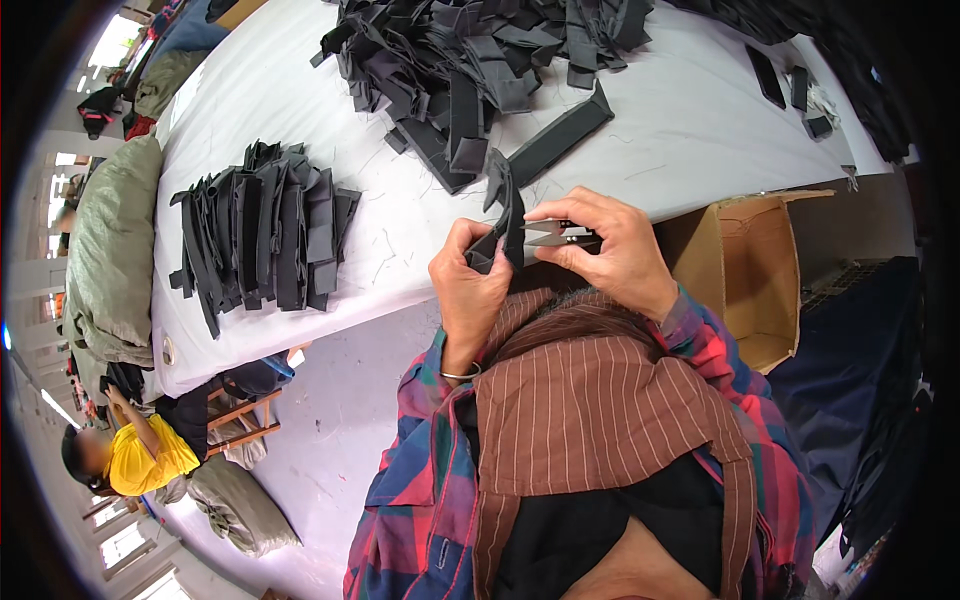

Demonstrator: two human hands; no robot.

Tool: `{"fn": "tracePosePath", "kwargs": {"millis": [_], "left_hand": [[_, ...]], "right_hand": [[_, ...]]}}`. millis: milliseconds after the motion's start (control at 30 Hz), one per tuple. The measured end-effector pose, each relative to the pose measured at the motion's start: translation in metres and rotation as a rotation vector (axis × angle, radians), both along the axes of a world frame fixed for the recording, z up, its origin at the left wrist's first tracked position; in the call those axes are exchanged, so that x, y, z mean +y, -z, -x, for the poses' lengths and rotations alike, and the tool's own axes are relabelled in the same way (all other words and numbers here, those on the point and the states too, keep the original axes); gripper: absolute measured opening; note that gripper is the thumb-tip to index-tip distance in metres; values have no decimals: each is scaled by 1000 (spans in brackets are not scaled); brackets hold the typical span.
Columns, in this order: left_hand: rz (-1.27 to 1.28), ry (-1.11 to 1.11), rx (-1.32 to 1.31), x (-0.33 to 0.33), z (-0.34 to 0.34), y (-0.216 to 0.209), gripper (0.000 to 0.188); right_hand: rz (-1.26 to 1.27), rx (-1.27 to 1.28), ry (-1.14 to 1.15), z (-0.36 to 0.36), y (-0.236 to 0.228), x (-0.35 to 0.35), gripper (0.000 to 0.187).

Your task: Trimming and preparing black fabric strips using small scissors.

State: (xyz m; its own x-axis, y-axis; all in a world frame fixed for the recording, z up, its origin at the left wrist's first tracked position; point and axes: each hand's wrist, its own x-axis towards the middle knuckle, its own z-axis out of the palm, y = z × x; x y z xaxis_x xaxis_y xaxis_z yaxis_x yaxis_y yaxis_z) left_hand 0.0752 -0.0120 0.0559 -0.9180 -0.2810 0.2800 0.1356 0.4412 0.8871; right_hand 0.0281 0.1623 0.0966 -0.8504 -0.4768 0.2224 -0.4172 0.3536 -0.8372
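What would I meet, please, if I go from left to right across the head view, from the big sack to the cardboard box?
Grey-green sack → row of dark fabric strips → left hand holding a dark strip → right hand holding small snips → open cardboard box.

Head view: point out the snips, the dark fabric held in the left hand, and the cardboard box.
Snips (557, 239): head view, on the lower blade.
Dark fabric (513, 222): head view, on the middle of the held piece.
Cardboard box (760, 270): head view, on its inner wall.
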Motion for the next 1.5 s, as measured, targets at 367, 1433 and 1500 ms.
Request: {"fn": "tracePosePath", "kwargs": {"millis": [367,1433,1500], "left_hand": [[-6,-10,-11,0,-4,18,13],[-704,299,-293,-20,2,11,23],[-708,301,-313,-18,1,8,23]], "right_hand": [[88,-129,31,-15,24,-15,42],[-43,127,81,-1,25,8,19],[-50,180,81,-1,25,7,19]]}}
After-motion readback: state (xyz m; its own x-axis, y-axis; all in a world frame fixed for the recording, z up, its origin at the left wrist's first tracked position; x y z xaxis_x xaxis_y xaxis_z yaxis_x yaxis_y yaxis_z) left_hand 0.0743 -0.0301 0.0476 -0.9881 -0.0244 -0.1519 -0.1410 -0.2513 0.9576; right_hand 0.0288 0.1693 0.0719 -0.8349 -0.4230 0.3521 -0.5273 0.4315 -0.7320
